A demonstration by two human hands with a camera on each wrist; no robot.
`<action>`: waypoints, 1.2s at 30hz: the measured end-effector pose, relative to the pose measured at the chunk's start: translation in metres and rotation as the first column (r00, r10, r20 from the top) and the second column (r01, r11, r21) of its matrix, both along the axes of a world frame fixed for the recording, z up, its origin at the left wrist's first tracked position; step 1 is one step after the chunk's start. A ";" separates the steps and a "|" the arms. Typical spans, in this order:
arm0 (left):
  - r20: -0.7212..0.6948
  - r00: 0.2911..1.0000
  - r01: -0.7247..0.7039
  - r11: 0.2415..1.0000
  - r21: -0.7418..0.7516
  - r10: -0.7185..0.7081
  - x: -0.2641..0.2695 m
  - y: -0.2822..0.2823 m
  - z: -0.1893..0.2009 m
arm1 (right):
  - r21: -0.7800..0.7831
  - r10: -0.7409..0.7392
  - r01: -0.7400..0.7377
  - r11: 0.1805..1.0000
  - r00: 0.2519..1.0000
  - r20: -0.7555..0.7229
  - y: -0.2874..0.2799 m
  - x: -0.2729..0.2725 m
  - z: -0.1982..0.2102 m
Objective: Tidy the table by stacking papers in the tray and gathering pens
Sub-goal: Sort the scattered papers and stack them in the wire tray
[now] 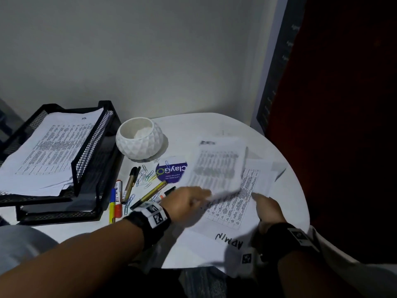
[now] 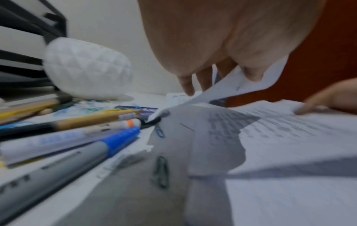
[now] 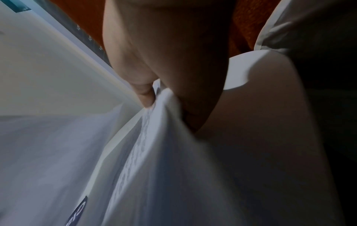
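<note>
My left hand (image 1: pixel 205 195) pinches the near corner of a printed sheet (image 1: pixel 217 166) and holds it, blurred, raised above the table; the left wrist view shows the fingers (image 2: pixel 251 73) on that curling sheet (image 2: pixel 228 88). My right hand (image 1: pixel 257 197) lies on the stack of table-printed papers (image 1: pixel 234 207) marked ADMIN. In the right wrist view its thumb and fingers (image 3: pixel 146 96) pinch a raised paper edge (image 3: pixel 164 110). Several pens and markers (image 1: pixel 120 196) lie left of my left hand. The black mesh tray (image 1: pixel 94 151) at the left holds printed papers (image 1: pixel 49 151).
A white faceted bowl (image 1: pixel 139 137) stands between the tray and the papers. Several paper clips (image 1: pixel 146 175) and a purple round sticker (image 1: pixel 171 168) lie below it. The round white table (image 1: pixel 290 190) ends close to the right, by a dark red wall (image 1: pixel 343 125).
</note>
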State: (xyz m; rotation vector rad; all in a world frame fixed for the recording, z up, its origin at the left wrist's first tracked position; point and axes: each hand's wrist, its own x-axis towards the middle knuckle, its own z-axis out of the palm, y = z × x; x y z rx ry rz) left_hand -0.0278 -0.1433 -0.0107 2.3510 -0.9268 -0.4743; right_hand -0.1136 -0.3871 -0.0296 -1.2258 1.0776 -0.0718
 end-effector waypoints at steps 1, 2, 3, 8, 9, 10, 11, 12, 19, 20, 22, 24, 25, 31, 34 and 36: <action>0.008 0.995 0.102 0.993 0.054 -0.102 -0.008 -0.005 -0.004 | 0.050 -0.032 0.031 0.998 0.999 0.025 0.000 0.000 -0.003; -0.006 0.986 0.168 0.981 0.095 -0.169 -0.014 -0.010 -0.010 | 0.091 -0.058 0.054 0.994 0.998 0.038 -0.001 0.001 -0.007; -0.033 0.978 0.210 0.970 0.123 -0.207 -0.019 -0.013 -0.017 | 0.109 -0.041 0.036 0.993 0.998 0.042 -0.001 0.001 -0.009; -0.263 0.958 0.153 0.977 0.147 -0.110 -0.032 -0.024 -0.014 | -0.253 0.130 -0.109 0.961 0.989 0.066 0.003 -0.009 0.010; -0.318 0.946 0.096 0.990 0.102 -0.060 -0.032 -0.024 -0.007 | -0.307 0.163 -0.136 0.942 0.985 0.062 0.003 -0.010 0.016; -0.361 0.933 0.025 0.998 0.051 -0.005 -0.030 -0.021 0.000 | -0.349 0.204 -0.166 0.922 0.976 0.076 0.005 -0.011 0.026; -0.381 0.923 -0.062 0.998 -0.002 0.057 -0.026 -0.018 0.006 | -0.380 0.249 -0.198 0.904 0.964 0.091 0.008 -0.013 0.037; -0.371 0.920 -0.151 0.988 -0.038 0.126 -0.019 -0.013 0.010 | -0.389 0.286 -0.221 0.895 0.951 0.118 0.010 -0.015 0.047; -0.572 0.737 -0.603 0.733 -0.315 0.360 0.006 0.037 0.041 | -0.417 0.506 -0.372 0.829 0.817 0.276 0.046 -0.030 0.107; -0.569 0.749 -0.601 0.712 -0.364 0.341 0.005 0.045 0.046 | -0.395 0.513 -0.384 0.835 0.802 0.305 0.051 -0.033 0.112; -0.489 0.802 -0.565 0.702 -0.434 0.343 -0.001 0.057 0.063 | -0.376 0.507 -0.380 0.845 0.792 0.340 0.057 -0.039 0.120; -0.458 0.829 -0.538 0.681 -0.497 0.320 -0.007 0.065 0.074 | -0.429 0.488 -0.335 0.839 0.812 0.321 0.057 -0.040 0.123; -0.473 0.828 -0.542 0.649 -0.534 0.303 -0.012 0.065 0.082 | -0.471 0.479 -0.311 0.826 0.826 0.296 0.057 -0.040 0.122; -0.360 0.848 -0.529 0.656 -0.538 0.389 -0.037 0.059 0.093 | -0.427 0.317 -0.160 0.890 0.890 0.327 0.080 -0.040 0.112; -0.334 0.855 -0.519 0.680 -0.518 0.397 -0.041 0.056 0.089 | -0.358 0.253 -0.119 0.926 0.899 0.357 0.087 -0.035 0.097; -0.331 0.858 -0.513 0.693 -0.506 0.394 -0.044 0.055 0.084 | -0.345 0.270 -0.150 0.927 0.903 0.335 0.091 -0.037 0.091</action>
